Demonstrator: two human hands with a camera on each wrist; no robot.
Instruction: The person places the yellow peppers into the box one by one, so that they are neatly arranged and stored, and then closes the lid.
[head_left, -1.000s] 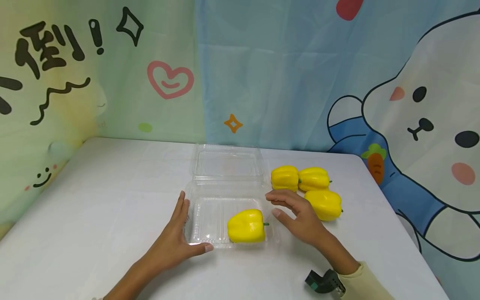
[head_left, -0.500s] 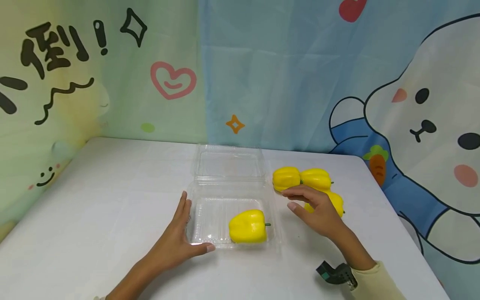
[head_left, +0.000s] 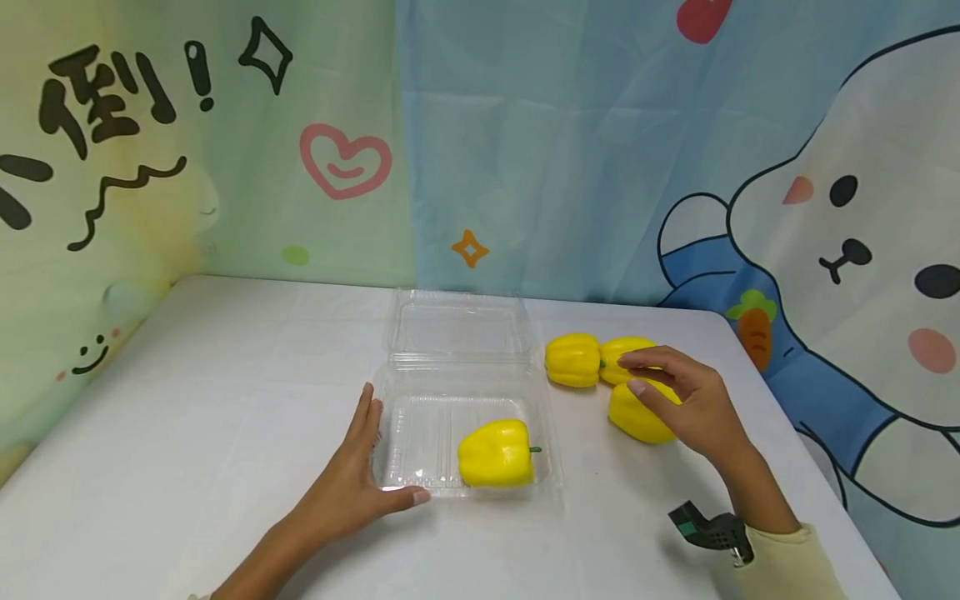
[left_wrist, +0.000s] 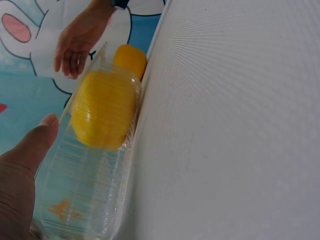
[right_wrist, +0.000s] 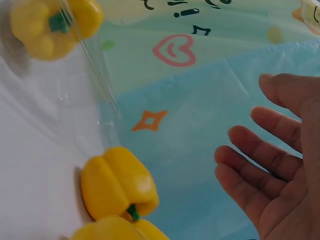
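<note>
Peppers: three loose yellow ones clustered at 2 o'clock of the clear clamshell box (head_left: 420, 479), all on the white tabletop (head_left: 187, 400). Right hand (head_left: 686, 404) hovers over the nearest pepper (head_left: 633, 419), fingers (head_left: 641, 387) spread and relaxed, no grip seen; whether they touch it, cannot tell. Two more sit behind it: middle pepper (head_left: 572, 360) and back pepper (head_left: 618, 348), touching each other. A fourth pepper (head_left: 495, 452) lies in the box's tray, at its right end, stem pointing to 3 o'clock.

Left hand (head_left: 348, 483) lies flat at the tray's left and near edges, fingers straight, thumb along the near rim.

Handling, as a judgement: peppers look smooth, glossy, likely light and firm, a bit slippery; best taken across the broad body, thumb opposite fingers, not by the small green stem. Box looks thin, flimsy, prone to slide or flex.

Room: the tray's left half is bare, lid (head_left: 453, 327) lies open flat at 12 o'clock. Tabletop edge runs close at 3 o'clock of the peppers; backdrop just behind.
</note>
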